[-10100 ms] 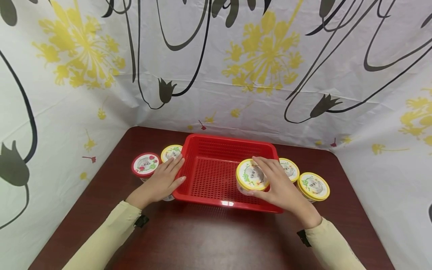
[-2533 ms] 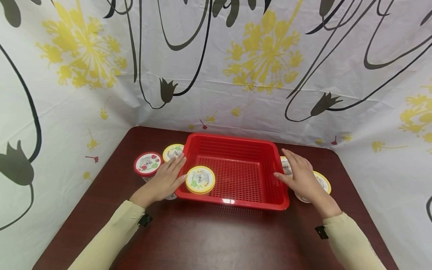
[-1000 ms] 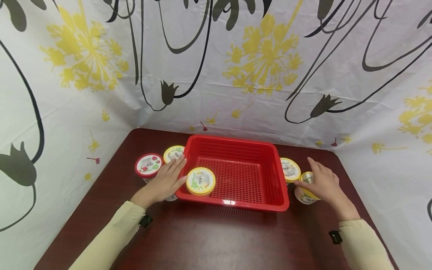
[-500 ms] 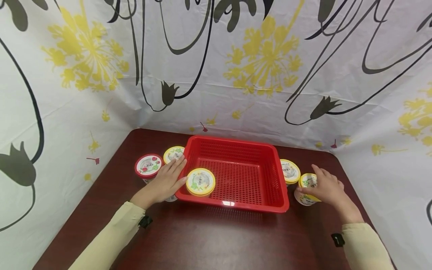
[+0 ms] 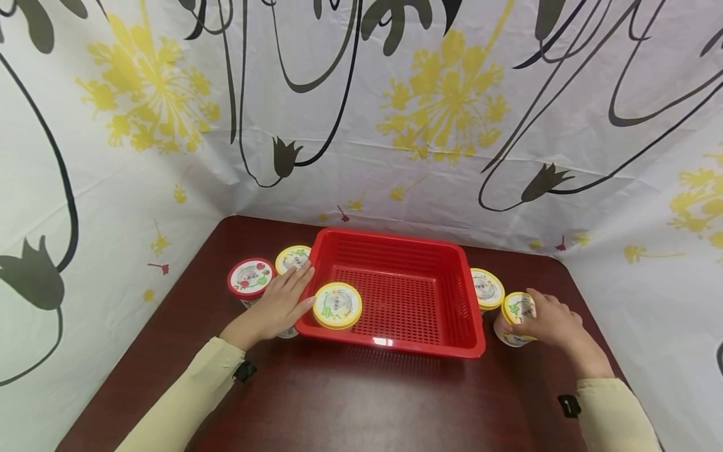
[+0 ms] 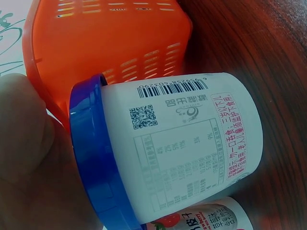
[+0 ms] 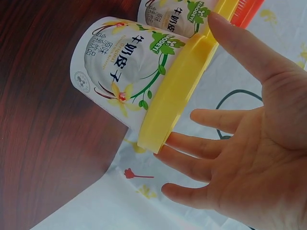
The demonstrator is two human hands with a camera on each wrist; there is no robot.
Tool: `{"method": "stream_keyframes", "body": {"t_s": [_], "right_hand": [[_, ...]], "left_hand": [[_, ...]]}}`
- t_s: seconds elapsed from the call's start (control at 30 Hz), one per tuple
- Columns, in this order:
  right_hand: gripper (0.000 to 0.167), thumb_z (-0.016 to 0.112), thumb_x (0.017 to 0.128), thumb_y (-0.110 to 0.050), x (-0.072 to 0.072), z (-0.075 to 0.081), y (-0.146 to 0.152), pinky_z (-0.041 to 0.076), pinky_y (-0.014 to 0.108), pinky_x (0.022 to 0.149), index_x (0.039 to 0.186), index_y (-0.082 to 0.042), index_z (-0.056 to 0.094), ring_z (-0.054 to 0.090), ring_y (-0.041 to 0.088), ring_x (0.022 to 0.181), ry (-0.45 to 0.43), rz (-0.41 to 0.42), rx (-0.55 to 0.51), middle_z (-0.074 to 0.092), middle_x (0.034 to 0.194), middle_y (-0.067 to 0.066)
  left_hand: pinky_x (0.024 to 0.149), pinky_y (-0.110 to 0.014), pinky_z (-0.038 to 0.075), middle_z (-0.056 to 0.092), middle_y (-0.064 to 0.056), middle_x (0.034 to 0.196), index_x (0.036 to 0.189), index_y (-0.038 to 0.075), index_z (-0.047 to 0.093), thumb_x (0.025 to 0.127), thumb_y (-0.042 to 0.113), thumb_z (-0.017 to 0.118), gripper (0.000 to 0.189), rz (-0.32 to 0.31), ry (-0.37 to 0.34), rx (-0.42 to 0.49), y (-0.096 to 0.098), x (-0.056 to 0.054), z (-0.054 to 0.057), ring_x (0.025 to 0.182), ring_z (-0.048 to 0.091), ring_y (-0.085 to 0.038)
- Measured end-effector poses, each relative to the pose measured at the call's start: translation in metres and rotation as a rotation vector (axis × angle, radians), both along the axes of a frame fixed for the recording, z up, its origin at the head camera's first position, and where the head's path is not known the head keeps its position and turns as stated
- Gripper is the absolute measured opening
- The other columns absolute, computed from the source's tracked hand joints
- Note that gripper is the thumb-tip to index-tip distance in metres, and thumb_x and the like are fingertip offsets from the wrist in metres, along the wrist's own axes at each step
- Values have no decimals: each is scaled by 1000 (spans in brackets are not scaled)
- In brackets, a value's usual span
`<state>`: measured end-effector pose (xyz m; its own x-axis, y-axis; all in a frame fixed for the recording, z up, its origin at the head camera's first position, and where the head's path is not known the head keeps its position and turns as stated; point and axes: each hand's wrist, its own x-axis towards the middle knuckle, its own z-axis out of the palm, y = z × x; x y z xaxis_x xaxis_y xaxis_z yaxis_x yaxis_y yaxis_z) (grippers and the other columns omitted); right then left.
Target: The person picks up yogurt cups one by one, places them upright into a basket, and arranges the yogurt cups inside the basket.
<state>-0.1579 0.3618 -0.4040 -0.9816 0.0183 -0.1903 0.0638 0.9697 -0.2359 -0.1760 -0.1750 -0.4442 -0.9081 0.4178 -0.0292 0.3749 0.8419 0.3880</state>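
My left hand (image 5: 275,309) lies with straight fingers over a tub beside the left wall of the red plastic basket (image 5: 395,347). That tub (image 6: 182,148) shows a blue lid and printed white side in the left wrist view; from the head its lid is hidden. At right, my right hand (image 5: 549,321) is over a yellow-lidded milk-drink tub (image 5: 515,307). Its spread thumb and fingers are at the lid's edges, uncurled; firm contact cannot be told. A yellow-lidded tub (image 5: 337,306) stands upright in the basket's front left corner.
Left of the basket stand a red-lidded tub (image 5: 250,278) and a yellow-lidded tub (image 5: 292,257). Against its right wall is another yellow-lidded tub (image 5: 487,289). The dark wooden table (image 5: 361,402) is enclosed by patterned cloth (image 5: 361,188).
The tub my right hand held over the basket ten seconds ago appears to stand in its front left corner. That hand has moved right and down onto another tub. My left hand stays.
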Motion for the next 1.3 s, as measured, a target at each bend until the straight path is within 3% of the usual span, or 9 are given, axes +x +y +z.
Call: {"method": "stream_keyframes", "body": {"t_s": [0.43,0.8,1.07,1.3], "right_hand": [[102,82,69,-52,1,0,8,39,69,77,137,10,38,52,54,104,-23,0,18,52,117,38],[101,80,73,-52,3,6,12,42,68,74,138,12,36,53,53,101,27,-8,34,50,117,41],[96,79,73,-51,4,13,16,46,57,69,136,10,39,55,49,97,85,8,20,51,114,38],[96,80,74,-50,4,19,17,47,57,72,136,11,38,54,48,98,110,15,0,51,115,39]], "left_hand": [[121,-62,21,8,0,169,161,21,8,96,51,53,85,3,-1,-2,0,0,1,155,11,-34],[121,-62,22,9,1,169,161,20,9,96,50,54,84,3,-5,11,1,0,1,155,11,-33],[121,-63,23,9,0,169,161,20,10,95,50,54,85,3,2,3,0,0,-1,155,12,-34],[122,-62,21,8,1,169,161,21,9,96,51,53,84,2,3,-5,0,-1,-1,155,11,-34]]}}
